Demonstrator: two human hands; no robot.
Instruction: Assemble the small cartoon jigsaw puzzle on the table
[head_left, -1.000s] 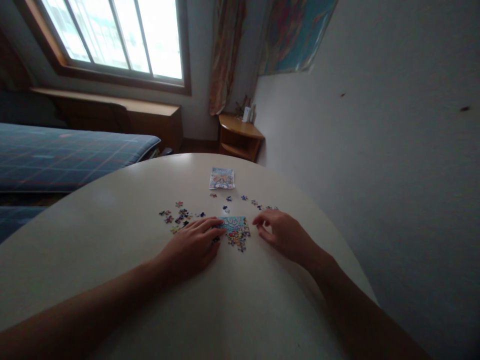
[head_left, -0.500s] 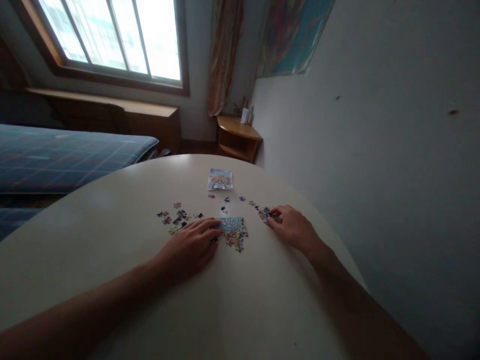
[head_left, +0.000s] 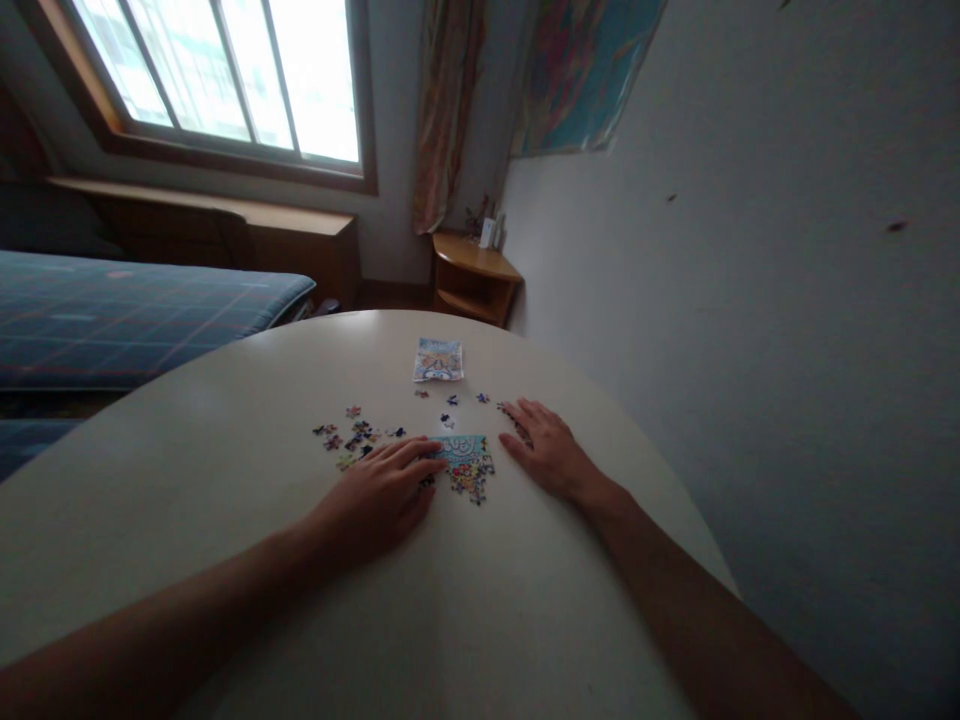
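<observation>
A partly joined jigsaw puzzle (head_left: 466,462) lies flat on the table, light blue at its far edge and multicoloured nearer me. My left hand (head_left: 391,485) rests with fingers stretched over its left side, hiding that part. To the right of the puzzle, my right hand (head_left: 546,448) is spread low over a small heap of loose puzzle pieces (head_left: 517,426), mostly covered by the fingers. More loose pieces (head_left: 361,432) are scattered beyond and left of my left hand. Several single pieces (head_left: 452,400) lie between the puzzle and a printed picture sheet (head_left: 439,360).
Everything lies on a white round-edged table (head_left: 330,630). A bed with a plaid cover (head_left: 150,320) stands beyond its left side, and a wooden corner shelf (head_left: 476,262) is past the far edge. A pale wall (head_left: 750,350) runs along the right.
My right hand has moved left and flattened, its fingers spreading over the loose pieces where they were bent before. My left hand stays on the puzzle.
</observation>
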